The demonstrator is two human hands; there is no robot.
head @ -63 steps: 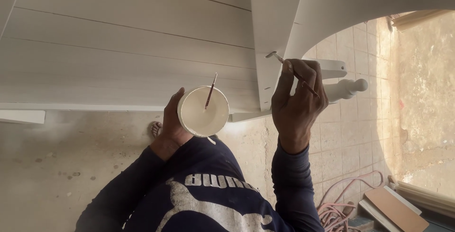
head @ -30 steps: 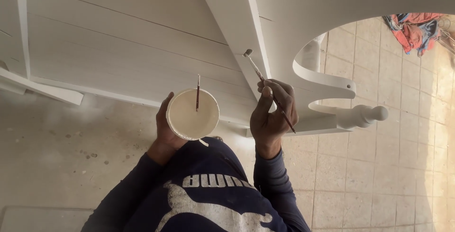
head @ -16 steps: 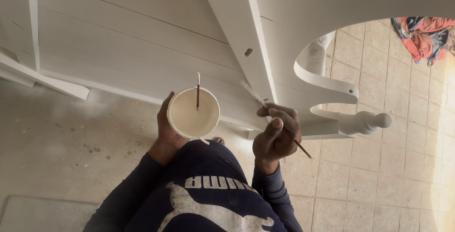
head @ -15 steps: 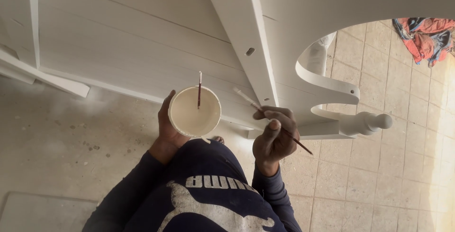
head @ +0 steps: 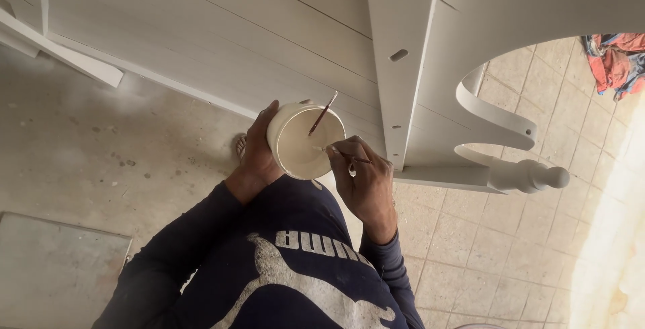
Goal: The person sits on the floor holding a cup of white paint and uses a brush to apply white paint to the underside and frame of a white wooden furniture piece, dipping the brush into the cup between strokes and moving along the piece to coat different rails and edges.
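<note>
floor (head: 101, 141): dusty concrete; tiles (head: 537, 248) right | white furniture (head: 269, 26) overhead

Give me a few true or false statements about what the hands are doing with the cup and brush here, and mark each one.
1. The left hand holds a round white cup of pale paint. True.
2. The right hand is empty. False: it grips a thin dark-handled brush with its tip inside the cup.
3. A second thin reddish stick leans in the cup. True.
4. The white-painted wooden furniture panel is bright red. False: it is white.
5. The floor at right is pale square tiles. True.
</note>
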